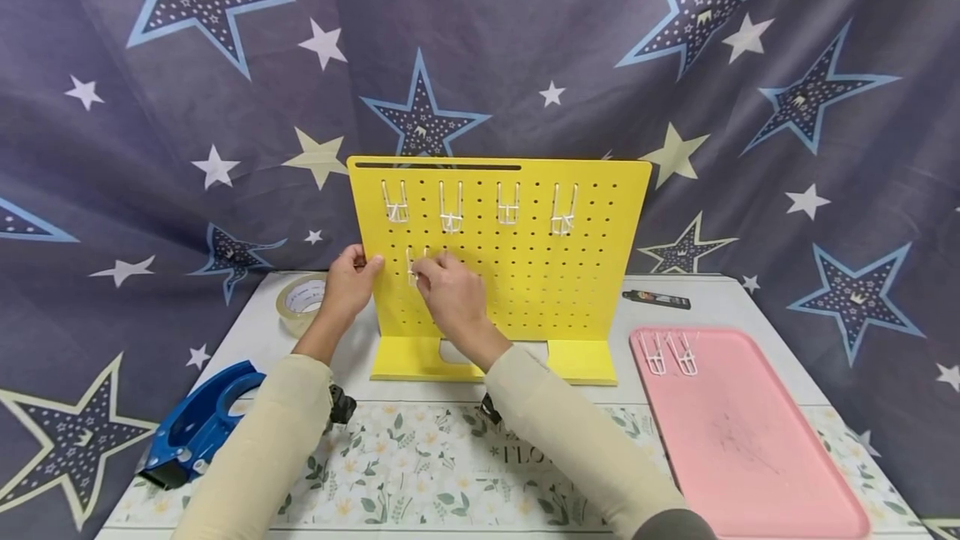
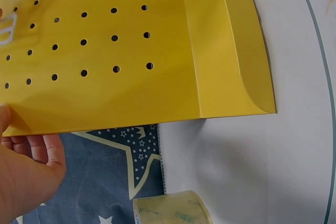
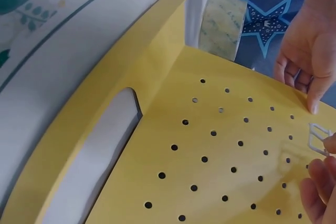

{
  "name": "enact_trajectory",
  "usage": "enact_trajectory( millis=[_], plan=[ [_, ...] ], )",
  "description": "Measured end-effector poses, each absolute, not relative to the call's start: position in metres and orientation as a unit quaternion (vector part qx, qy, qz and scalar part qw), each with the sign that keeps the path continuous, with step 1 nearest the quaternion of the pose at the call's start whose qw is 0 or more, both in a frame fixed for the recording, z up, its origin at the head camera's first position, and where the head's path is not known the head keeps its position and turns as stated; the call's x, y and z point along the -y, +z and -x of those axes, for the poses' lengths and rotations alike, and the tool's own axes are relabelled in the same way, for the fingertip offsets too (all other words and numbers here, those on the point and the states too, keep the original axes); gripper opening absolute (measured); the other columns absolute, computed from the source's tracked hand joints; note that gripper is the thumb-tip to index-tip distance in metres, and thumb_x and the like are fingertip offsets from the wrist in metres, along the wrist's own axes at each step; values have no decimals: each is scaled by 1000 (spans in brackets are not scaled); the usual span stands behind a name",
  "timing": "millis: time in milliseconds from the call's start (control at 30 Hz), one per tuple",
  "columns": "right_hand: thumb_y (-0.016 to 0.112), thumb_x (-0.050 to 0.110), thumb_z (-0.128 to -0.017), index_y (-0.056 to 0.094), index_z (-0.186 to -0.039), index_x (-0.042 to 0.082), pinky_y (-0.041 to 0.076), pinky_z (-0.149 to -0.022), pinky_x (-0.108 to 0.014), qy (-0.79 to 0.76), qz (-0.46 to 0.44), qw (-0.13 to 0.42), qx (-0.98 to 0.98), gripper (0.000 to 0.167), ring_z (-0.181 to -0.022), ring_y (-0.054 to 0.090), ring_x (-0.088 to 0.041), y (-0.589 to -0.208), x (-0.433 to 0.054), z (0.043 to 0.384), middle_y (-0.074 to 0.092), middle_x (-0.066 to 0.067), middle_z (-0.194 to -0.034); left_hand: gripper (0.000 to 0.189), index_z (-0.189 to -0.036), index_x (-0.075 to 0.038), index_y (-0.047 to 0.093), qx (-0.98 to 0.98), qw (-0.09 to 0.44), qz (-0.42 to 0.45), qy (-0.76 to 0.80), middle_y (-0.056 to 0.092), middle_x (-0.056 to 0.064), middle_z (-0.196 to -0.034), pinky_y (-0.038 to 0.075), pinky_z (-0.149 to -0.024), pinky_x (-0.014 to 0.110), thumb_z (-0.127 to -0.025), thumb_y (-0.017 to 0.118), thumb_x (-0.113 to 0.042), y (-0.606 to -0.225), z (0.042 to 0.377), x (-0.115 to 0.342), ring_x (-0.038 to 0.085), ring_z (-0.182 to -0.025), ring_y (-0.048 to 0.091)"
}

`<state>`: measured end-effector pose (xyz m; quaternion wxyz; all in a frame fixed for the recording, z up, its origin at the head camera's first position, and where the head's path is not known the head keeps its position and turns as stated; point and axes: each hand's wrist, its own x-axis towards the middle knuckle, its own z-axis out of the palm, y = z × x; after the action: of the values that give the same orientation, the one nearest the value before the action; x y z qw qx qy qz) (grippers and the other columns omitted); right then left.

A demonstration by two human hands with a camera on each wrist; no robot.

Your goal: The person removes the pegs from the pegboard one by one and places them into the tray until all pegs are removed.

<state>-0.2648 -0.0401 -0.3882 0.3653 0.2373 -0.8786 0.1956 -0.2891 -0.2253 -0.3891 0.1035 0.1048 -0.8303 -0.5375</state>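
A yellow pegboard [image 1: 517, 290] stands upright on the table, with several white wire hooks [image 1: 507, 205] hanging along its upper rows. My left hand [image 1: 351, 280] grips the board's left edge, thumb on the front face and fingers behind it, as the left wrist view also shows. Lower on the board, toward its left side, my right hand [image 1: 453, 294] pinches another white wire hook [image 3: 318, 139] against the front face. Part of that hook is hidden behind the fingers. In the right wrist view, the left hand [image 3: 310, 51] is just beyond the hook.
On the right lies a pink tray [image 1: 750, 440] with two more wire hooks [image 1: 669, 354] at its far end. A black packet [image 1: 657, 299] sits behind it. To the left are a roll of clear tape [image 1: 294, 317] and a blue tape dispenser [image 1: 198, 419]. A starry curtain hangs behind.
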Motion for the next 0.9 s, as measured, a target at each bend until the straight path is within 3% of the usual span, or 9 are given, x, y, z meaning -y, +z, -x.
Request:
enact_trajectory(
  millis=[133,367,600,767,900],
  plan=[
    [74,21,-94,79,-98,25,51,-57,-19,195,-247,369,874,8,-69,68,-7,-386,30,259,72,5,-91,35,-132,-3,53,832,103,-105,-535,59,18,-126,47,-100,41,-105,56,-25,-389,289,225,29,-115,56],
    [78,22,-90,79,-95,26,39,-46,-16,201,-250,373,871,7,-61,63,-6,-389,-3,254,74,6,-91,35,-132,-4,53,836,100,-104,-529,59,17,-127,47,-99,40,-106,55,-27,-390,289,225,28,-115,55],
    [79,21,-89,80,-95,24,41,-47,-18,217,-236,348,881,7,-67,67,-9,-389,-51,250,76,4,-95,37,-134,-3,52,835,103,-99,-531,57,16,-127,47,-98,38,-106,54,-27,-390,289,225,27,-114,54],
    [81,20,-86,80,-92,22,39,-47,-18,225,-222,331,889,6,-59,61,-9,-385,-88,243,76,2,-94,37,-133,-4,52,835,103,-102,-530,58,16,-126,47,-97,37,-106,54,-28,-390,289,226,27,-113,54],
    [82,18,-85,80,-91,21,46,-50,-23,240,-209,318,893,7,-61,66,-12,-382,-117,240,76,0,-93,37,-133,-4,53,837,105,-103,-528,58,16,-125,47,-96,37,-106,54,-28,-390,289,226,26,-112,54]
  ],
)
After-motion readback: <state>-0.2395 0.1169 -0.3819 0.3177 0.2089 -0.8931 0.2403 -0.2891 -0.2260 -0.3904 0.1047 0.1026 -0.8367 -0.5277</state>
